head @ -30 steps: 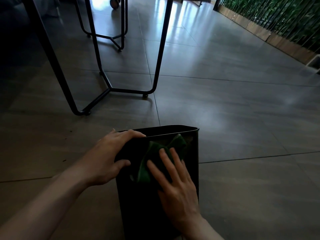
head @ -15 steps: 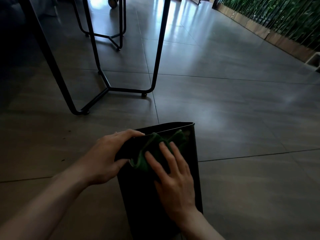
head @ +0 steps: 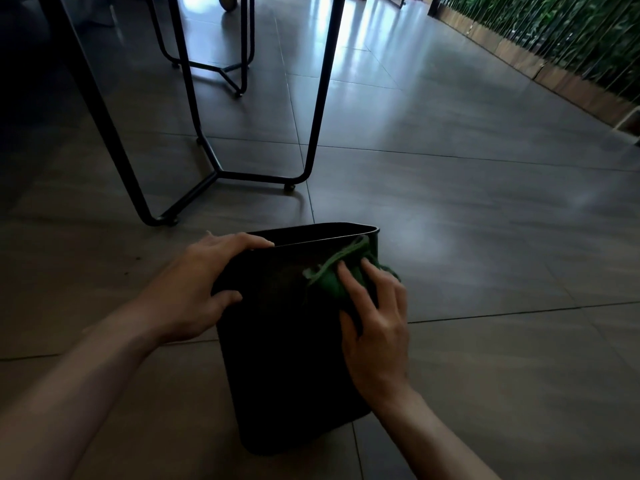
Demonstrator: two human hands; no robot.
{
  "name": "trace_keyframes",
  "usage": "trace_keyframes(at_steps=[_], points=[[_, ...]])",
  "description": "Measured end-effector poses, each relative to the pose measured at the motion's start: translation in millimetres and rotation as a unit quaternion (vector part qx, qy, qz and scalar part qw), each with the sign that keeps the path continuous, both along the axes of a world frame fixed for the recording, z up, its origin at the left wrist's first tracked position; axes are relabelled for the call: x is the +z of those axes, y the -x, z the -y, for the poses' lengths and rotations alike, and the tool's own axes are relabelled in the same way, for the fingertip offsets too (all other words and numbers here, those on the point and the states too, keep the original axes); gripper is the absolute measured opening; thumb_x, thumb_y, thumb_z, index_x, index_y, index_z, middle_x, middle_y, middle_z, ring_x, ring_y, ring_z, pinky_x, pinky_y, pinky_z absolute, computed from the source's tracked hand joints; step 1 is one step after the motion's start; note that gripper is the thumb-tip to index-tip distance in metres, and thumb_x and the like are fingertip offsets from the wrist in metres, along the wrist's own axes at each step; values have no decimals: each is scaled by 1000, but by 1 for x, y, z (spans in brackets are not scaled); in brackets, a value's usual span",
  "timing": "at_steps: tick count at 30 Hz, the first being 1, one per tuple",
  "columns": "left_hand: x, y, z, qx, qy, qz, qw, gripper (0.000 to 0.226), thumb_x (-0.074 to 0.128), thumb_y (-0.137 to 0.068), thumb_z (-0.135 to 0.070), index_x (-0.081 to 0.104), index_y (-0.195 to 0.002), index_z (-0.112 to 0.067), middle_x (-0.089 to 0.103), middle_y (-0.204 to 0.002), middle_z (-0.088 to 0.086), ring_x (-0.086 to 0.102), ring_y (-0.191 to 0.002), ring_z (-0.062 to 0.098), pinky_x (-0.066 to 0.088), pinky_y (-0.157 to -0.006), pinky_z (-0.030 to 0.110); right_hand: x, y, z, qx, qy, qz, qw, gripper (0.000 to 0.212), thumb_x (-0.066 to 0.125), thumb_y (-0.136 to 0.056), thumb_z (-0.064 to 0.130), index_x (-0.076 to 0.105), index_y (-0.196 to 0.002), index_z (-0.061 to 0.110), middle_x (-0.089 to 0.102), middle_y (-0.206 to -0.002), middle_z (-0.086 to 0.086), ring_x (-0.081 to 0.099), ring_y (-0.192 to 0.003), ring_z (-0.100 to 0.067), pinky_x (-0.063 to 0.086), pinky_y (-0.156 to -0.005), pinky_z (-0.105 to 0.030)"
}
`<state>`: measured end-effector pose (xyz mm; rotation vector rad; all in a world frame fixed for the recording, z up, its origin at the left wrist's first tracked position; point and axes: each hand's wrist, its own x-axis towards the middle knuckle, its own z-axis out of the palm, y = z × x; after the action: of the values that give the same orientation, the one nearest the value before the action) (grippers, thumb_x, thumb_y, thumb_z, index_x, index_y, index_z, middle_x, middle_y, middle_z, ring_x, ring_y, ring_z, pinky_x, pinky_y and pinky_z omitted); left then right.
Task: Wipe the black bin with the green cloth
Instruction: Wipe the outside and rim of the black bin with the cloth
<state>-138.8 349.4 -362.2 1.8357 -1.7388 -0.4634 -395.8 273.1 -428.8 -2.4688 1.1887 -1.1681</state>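
Observation:
The black bin (head: 284, 358) stands on the tiled floor right in front of me, its near wall facing the camera. My left hand (head: 194, 289) grips the bin's upper left corner, fingers over the rim and thumb against the near wall. The green cloth (head: 332, 278) lies bunched against the upper right of the near wall, close to the rim. My right hand (head: 375, 323) presses on the cloth with straight, spread fingers; part of the cloth is hidden beneath them.
A black metal table frame (head: 214, 174) stands on the floor just beyond the bin to the left, with a second frame (head: 221, 69) farther back. A planter edge with green plants (head: 554, 39) runs along the far right.
My right hand has slid the green cloth rightward across the bin's near wall, from its upper middle to the upper right corner. The left hand keeps its hold on the rim.

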Motion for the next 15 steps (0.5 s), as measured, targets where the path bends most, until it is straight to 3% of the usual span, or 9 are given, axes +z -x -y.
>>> trace_keyframes(at_steps=[2,5,7,9,11,13,15], points=[[0,0,1,-1,-1,20,1000,83,81,-75,-7,46,-139,-47,55,-138,-19,47,-133,12,25,-121,44,11,-15,-2,40,25,1,999,47,63,-94,18,64,-141,19,56,-143,-14,48,-133,-37,47,-108,-55],[1,-2,0,18,-17,35,999,84,78,-80,-10,39,-140,-55,45,-141,-24,32,-145,11,18,-121,60,44,-35,7,46,-2,56,997,44,70,-91,8,69,-134,15,66,-128,-11,58,-119,-32,51,-100,-50],[2,-1,-1,15,-12,20,1000,84,76,-81,-9,38,-138,-57,43,-136,-28,33,-143,10,23,-118,63,73,-36,18,41,-73,118,989,37,71,-91,8,72,-128,17,73,-114,-2,67,-106,-20,56,-93,-39],[2,0,-1,3,-8,5,1000,83,76,-81,-8,39,-138,-55,47,-136,-27,38,-138,9,32,-116,56,99,-25,29,59,-158,137,976,22,68,-94,25,73,-116,27,75,-94,11,71,-87,-5,59,-77,-27],[1,1,0,2,-4,-3,1000,82,76,-81,-7,40,-138,-54,49,-135,-25,40,-135,10,38,-113,47,114,-7,39,117,-254,44,959,10,69,-95,35,73,-104,35,74,-84,13,71,-77,-2,55,-63,-16],[1,1,1,7,-4,-9,1000,83,76,-80,-5,42,-138,-54,50,-135,-24,42,-134,11,41,-110,44,116,5,46,159,-314,-106,930,11,78,-91,34,74,-101,37,74,-87,13,71,-79,-1,57,-66,-18],[0,2,1,5,-3,-14,1000,84,76,-78,-4,43,-138,-53,51,-134,-23,43,-132,12,42,-109,43,108,10,49,132,-263,-191,936,25,88,-79,32,73,-99,34,70,-91,12,68,-83,-5,57,-73,-23]])
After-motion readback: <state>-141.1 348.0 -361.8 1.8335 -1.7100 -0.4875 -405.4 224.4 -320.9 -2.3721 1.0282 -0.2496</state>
